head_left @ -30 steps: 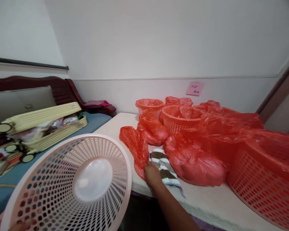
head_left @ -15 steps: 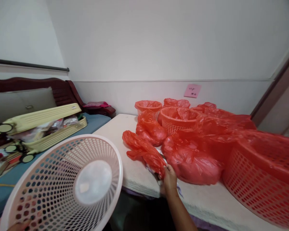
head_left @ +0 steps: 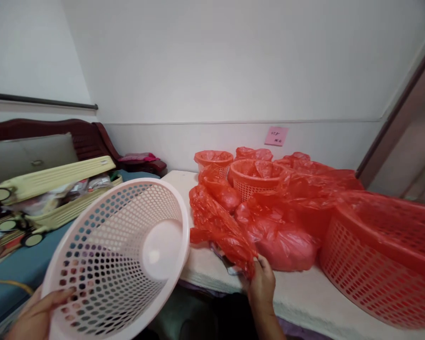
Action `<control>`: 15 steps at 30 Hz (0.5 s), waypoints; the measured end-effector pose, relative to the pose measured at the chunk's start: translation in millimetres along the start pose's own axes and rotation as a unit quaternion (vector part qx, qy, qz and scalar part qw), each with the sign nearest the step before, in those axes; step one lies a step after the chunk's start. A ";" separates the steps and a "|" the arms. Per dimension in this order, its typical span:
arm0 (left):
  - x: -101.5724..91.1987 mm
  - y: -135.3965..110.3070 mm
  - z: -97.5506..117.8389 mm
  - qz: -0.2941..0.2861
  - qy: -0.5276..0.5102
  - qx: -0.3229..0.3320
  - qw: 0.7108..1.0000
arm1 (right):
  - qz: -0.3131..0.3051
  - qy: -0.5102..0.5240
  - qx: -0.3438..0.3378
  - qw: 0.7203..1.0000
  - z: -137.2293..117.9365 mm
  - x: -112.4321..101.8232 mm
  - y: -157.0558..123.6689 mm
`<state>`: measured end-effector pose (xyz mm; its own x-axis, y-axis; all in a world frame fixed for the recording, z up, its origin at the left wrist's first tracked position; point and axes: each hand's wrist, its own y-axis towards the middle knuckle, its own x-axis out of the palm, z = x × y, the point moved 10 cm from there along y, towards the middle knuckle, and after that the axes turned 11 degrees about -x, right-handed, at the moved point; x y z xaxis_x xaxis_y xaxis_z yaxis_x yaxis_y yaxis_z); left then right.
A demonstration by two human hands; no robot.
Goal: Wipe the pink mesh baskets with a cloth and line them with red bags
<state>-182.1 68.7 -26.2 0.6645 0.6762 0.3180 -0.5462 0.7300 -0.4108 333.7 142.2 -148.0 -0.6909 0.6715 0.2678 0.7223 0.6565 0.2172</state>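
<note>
My left hand point(head_left: 44, 309) grips the rim of a pale pink plastic basket point(head_left: 127, 222) full of round holes. The thumb lies over the inner wall, and the other fingers are behind it. The basket is tilted, so its bare bottom shows. At the table's front edge my right hand point(head_left: 262, 285) pinches the end of a crumpled red plastic bag point(head_left: 221, 226). Something dark and flat, partly hidden, lies under that bag. Just right of it rests a filled red plastic bag point(head_left: 286, 245).
Red-lined baskets point(head_left: 255, 182) and more red bags stand along the wall, with a large red-covered basket point(head_left: 382, 259) at right. A pink note point(head_left: 276, 136) is stuck to the wall. An open yellow suitcase point(head_left: 56, 179) lies on the blue bed point(head_left: 53, 255) at left.
The pink basket has moved right and up, and more of my left hand shows. My right hand has drawn the red bag slightly right and toward me, stretching it out.
</note>
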 end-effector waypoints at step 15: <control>63.0 37.5 -4.9 -0.060 -0.045 0.024 0.997 | -0.056 -0.131 -0.039 0.989 -7.2 -55.9 -34.1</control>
<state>-158.3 138.2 -25.8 0.6795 0.5882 0.4384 -0.4904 0.8087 -0.3250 348.0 79.7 -163.6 -0.7435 0.6686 -0.0130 0.6335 0.7104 0.3066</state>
